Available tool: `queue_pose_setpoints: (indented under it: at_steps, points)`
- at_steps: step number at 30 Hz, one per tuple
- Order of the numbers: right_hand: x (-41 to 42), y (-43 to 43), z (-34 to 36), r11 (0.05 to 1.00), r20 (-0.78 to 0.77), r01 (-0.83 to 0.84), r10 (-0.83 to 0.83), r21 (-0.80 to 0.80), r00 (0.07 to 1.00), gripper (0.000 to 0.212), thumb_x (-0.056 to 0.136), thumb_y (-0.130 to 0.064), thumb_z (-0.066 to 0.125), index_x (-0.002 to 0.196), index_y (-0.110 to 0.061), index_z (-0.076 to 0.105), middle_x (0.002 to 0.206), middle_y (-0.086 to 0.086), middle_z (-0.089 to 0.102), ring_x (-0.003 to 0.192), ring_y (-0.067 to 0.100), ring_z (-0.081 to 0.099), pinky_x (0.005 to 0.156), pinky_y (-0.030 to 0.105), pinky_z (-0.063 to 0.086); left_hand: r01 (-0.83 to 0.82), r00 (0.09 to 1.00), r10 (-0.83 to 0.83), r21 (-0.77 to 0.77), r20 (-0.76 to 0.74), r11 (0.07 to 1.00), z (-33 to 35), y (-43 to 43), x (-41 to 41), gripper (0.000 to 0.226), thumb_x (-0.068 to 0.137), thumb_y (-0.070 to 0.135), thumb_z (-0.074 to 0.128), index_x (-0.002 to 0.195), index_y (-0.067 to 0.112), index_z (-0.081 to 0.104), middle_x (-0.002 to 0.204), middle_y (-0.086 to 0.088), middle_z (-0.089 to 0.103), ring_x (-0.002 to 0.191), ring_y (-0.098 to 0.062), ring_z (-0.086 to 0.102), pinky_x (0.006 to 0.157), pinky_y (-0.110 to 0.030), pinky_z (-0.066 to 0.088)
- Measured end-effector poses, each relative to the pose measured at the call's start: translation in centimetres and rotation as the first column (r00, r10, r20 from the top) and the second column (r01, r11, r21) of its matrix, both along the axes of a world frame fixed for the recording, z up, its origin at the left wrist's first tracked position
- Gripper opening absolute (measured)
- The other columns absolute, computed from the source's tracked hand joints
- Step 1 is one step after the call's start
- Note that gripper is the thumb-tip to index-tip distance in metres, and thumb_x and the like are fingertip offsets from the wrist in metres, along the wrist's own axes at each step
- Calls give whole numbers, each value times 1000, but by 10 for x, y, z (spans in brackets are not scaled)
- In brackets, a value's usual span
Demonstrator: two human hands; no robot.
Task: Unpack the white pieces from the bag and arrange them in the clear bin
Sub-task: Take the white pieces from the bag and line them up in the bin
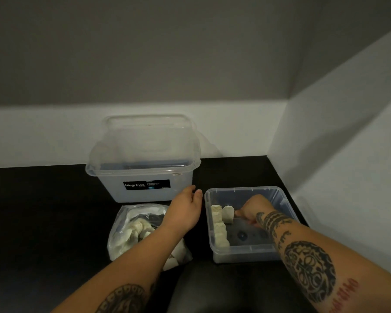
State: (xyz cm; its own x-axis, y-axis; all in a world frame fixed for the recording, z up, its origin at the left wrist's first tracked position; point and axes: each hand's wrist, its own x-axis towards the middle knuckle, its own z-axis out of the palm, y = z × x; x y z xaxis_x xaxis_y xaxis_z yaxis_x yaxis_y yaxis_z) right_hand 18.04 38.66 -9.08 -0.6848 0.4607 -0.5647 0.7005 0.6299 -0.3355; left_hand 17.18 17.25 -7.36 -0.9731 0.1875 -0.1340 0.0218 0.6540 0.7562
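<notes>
A shallow clear bin (284, 195) sits on the black surface at the right. A row of several white pieces (219, 231) stands along its left wall. My right hand (252, 210) is inside the bin, fingers curled beside one more white piece (228, 213) that stands upright next to the row's far end; whether the fingers pinch it is unclear. To the left lies a clear plastic bag (131, 236) holding more white pieces. My left hand (186, 203) hovers above the bag's far right edge, fingers relaxed and empty, close to the bin's left rim.
A tall clear storage box (142, 170) with a black "Megabox" label stands behind the bag, its lid propped against the white wall. Another white wall closes the right side. A dark rounded shape (212, 290) lies at the near edge.
</notes>
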Motion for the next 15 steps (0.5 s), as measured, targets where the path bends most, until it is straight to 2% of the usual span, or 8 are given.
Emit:
queue_pose_setpoints:
  at_steps: [3, 5, 7, 10, 12, 15]
  points:
    - [1, -9, 38, 999, -31, 0, -1, -32, 1000, 37, 90, -29, 75, 116, -5, 66, 88, 7, 71, 69, 15, 64, 62, 27, 58, -22, 999, 25, 65, -37, 998, 9, -20, -3, 35, 108, 39, 41, 127, 19, 63, 104, -4, 71, 93, -23, 68, 84, -36, 54]
    - [0, -18, 69, 999, -62, 4, -7, -46, 998, 36, 90, -29, 75, 118, -7, 65, 87, 6, 69, 66, 13, 60, 52, 24, 49, -38, 998, 44, 127, -45, 991, 14, -36, -7, 28, 107, 36, 44, 112, 20, 66, 91, -1, 70, 80, -22, 69, 79, -41, 59]
    - [0, -34, 93, 999, -116, -13, 7, -52, 993, 33, 90, -31, 75, 114, -9, 68, 86, 7, 71, 65, 13, 59, 53, 24, 47, -61, 997, 69, 179, -40, 982, 20, -51, -11, 23, 106, 33, 46, 100, 21, 65, 89, -4, 71, 79, -25, 70, 77, -46, 61]
    - [4, -72, 112, 993, -200, -55, 33, -105, 979, 28, 92, -31, 73, 110, -10, 70, 103, 13, 76, 73, 17, 61, 64, 28, 50, -64, 997, 69, 189, -21, 980, 26, -75, -15, 21, 105, 29, 48, 89, 28, 62, 90, -4, 72, 84, -23, 71, 79, -45, 62]
    - [10, -103, 118, 982, -242, -109, 69, -157, 968, 22, 94, -28, 70, 108, -11, 70, 106, 12, 75, 75, 17, 62, 64, 28, 51, -56, 998, 58, 178, -3, 982, 25, -92, -17, 19, 105, 29, 50, 90, 33, 61, 91, -1, 72, 84, -21, 71, 82, -46, 62]
    - [17, -149, 110, 964, -292, -153, 85, -217, 953, 14, 94, -25, 70, 103, -13, 70, 102, 6, 73, 74, 13, 64, 59, 24, 51, -31, 999, 24, 186, 41, 982, 18, -116, -17, 14, 104, 29, 52, 97, 30, 64, 91, 0, 73, 80, -23, 71, 78, -47, 63]
